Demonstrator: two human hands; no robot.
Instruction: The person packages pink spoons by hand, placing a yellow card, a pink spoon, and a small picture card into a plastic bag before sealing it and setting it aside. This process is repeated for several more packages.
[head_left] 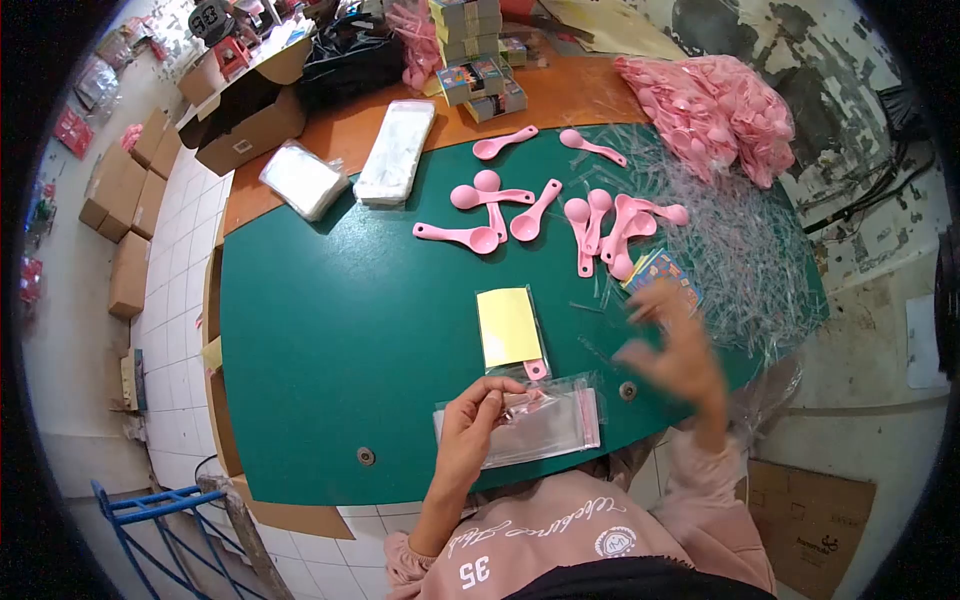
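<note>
A clear bag (pixel 550 425) is pinched at its open edge by the left hand (pixel 472 425), close to the front rim of the green table (pixel 330 330). The right hand (pixel 678 355) is held above the table with fingers spread and nothing gripped (its outline is blurred). The bag is judged light, limp and slippery, so it is best taken at 1 corner of the mouth. Just beyond it a sleeved yellow card (pixel 507 325) is laid flat, and farther off pink spoons (pixel 535 212) are scattered near a colourful card (pixel 662 272).
</note>
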